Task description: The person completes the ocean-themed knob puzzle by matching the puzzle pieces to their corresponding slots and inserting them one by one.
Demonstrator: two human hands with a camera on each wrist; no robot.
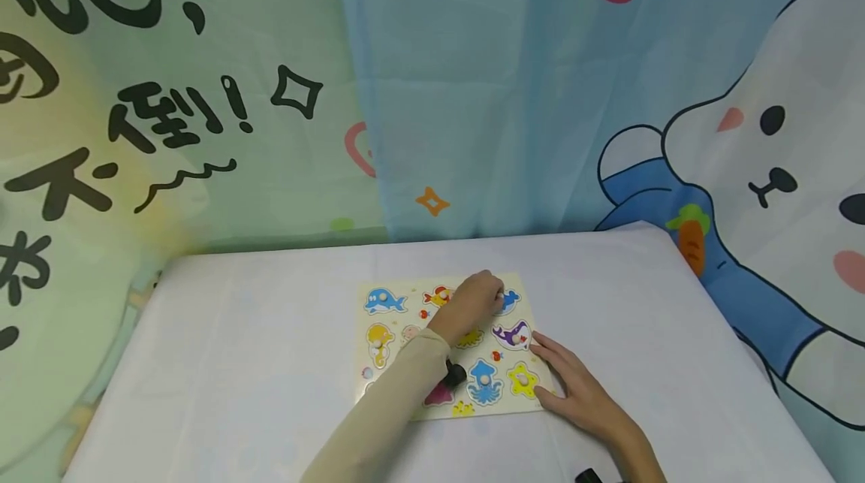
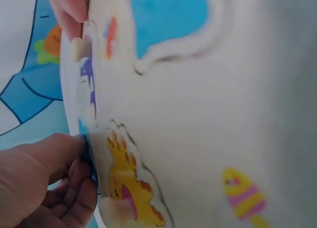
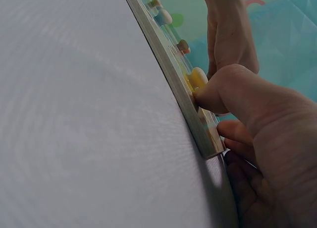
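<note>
A cream knob puzzle board (image 1: 432, 318) with sea-animal pieces lies flat on the white table. My left hand (image 1: 476, 303) reaches across to its far right part, thumb and curled fingers pinching at a blue fish-shaped piece (image 1: 510, 300); the knob there is hidden by the fingers. In the left wrist view, that hand (image 2: 49, 181) is low over the board, beyond a yellow piece (image 2: 126, 186). Along the board's right edge rests my right hand (image 1: 574, 387), fingers extended near the purple whale piece (image 1: 513, 336). Its thumb (image 3: 218, 95) touches the board beside the yellow starfish piece (image 1: 522, 380).
Other pieces sit in the board, among them a blue whale (image 1: 385, 300), a blue octopus (image 1: 484, 382) and a yellow seahorse (image 1: 379, 344). White cloth covers the table (image 1: 257, 363). Behind it hangs a printed curtain (image 1: 466, 92) with a cartoon figure at right.
</note>
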